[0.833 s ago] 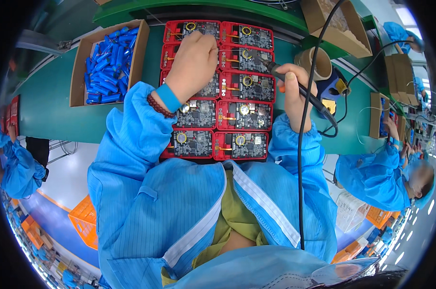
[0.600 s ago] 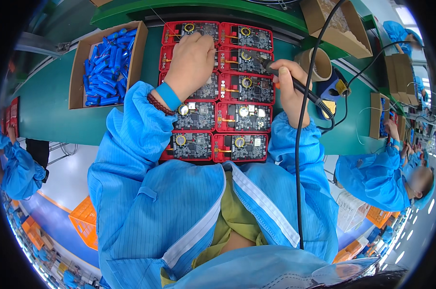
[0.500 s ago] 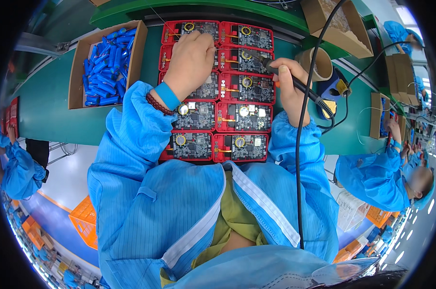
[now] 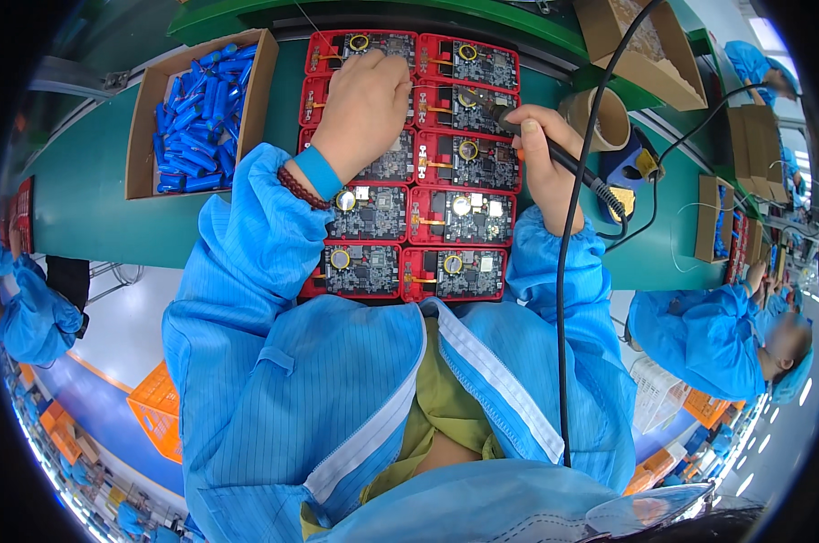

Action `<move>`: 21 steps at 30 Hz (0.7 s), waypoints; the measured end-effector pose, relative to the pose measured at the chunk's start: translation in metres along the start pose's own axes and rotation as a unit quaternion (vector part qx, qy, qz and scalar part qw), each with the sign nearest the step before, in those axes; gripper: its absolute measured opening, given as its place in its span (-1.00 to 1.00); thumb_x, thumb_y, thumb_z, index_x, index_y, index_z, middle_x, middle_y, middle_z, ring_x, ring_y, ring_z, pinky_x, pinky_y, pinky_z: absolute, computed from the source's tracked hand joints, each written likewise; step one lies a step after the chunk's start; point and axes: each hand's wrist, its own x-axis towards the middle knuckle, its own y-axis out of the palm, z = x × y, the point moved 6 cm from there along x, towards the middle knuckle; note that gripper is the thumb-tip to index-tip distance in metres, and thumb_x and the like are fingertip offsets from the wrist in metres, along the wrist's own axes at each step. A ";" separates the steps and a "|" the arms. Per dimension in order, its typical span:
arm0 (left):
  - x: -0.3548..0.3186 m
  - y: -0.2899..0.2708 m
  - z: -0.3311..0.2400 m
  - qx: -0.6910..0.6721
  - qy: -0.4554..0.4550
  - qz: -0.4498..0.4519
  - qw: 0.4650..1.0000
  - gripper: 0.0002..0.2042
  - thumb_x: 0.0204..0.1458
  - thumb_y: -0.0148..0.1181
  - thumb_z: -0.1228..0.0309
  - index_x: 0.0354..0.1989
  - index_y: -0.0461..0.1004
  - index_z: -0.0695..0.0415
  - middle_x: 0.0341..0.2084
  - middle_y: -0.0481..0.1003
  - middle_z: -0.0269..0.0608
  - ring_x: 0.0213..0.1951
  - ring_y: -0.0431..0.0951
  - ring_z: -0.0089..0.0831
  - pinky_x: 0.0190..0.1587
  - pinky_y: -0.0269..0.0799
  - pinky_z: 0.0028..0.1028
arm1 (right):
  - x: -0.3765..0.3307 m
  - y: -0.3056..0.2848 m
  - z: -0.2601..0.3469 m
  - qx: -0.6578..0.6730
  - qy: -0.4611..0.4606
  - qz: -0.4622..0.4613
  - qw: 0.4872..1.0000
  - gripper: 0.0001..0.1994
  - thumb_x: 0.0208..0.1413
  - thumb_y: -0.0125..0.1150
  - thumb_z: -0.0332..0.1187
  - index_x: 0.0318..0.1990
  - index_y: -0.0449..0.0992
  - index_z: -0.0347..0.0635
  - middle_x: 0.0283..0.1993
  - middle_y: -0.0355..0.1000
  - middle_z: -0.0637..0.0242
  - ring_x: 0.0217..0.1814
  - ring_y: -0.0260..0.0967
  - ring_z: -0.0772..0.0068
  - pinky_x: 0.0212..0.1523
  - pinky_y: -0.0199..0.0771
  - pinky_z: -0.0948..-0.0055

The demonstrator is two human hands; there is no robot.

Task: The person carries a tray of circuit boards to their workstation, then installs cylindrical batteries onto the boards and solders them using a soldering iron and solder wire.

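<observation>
Two columns of red cases (image 4: 461,258) with dark circuit boards lie on the bench, several bearing round coin cells (image 4: 453,263). My right hand (image 4: 547,172) grips a black soldering iron (image 4: 590,180); its tip points left over the second board from the top in the right column. Over the upper left cases hovers my left hand (image 4: 362,109), fingers curled and pinched. A thin solder wire (image 4: 313,24) runs down from the top toward this hand, apparently held in it. The fingertips are mostly hidden behind the knuckles.
A cardboard box (image 4: 263,100) of blue cylindrical cells stands at the left. On the right are a round tub (image 4: 611,122), a blue iron stand (image 4: 623,170) and an open carton (image 4: 663,68). The iron's black cable (image 4: 563,299) hangs across my right side. Co-workers sit on both sides.
The view has shifted slightly. My left hand stays over the upper left cases and my right hand still holds the iron at the second right board, with its tip barely moved.
</observation>
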 end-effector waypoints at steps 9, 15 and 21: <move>-0.002 0.002 -0.003 0.004 0.015 -0.004 1.000 -0.94 0.00 0.08 0.49 -0.39 0.44 0.21 -0.40 0.42 -0.04 -0.26 0.40 -0.03 -0.16 0.31 -0.13 | -0.004 -0.001 0.002 0.005 0.020 0.012 1.000 -0.83 0.17 0.12 -0.37 -0.26 0.55 -0.28 -0.34 0.52 0.20 -0.33 0.44 0.44 -0.32 0.42 0.47; 0.005 -0.001 -0.007 0.006 0.032 -0.027 0.999 -0.96 0.00 0.08 0.52 -0.42 0.41 0.22 -0.44 0.41 -0.05 -0.29 0.40 -0.04 -0.20 0.31 -0.16 | 0.003 -0.002 0.007 -0.010 -0.030 0.012 0.999 -0.84 0.18 0.10 -0.38 -0.26 0.55 -0.28 -0.37 0.50 0.24 -0.38 0.41 0.50 -0.38 0.40 0.51; 0.019 -0.006 0.003 -0.043 0.001 -0.031 0.999 -0.95 0.01 0.08 0.51 -0.43 0.40 0.22 -0.47 0.41 -0.05 -0.31 0.41 -0.04 -0.24 0.32 -0.16 | 0.007 -0.014 0.011 0.027 0.004 -0.070 0.997 -0.81 0.22 0.11 -0.32 -0.23 0.55 -0.25 -0.47 0.42 0.40 -0.44 0.34 0.64 -0.42 0.32 0.60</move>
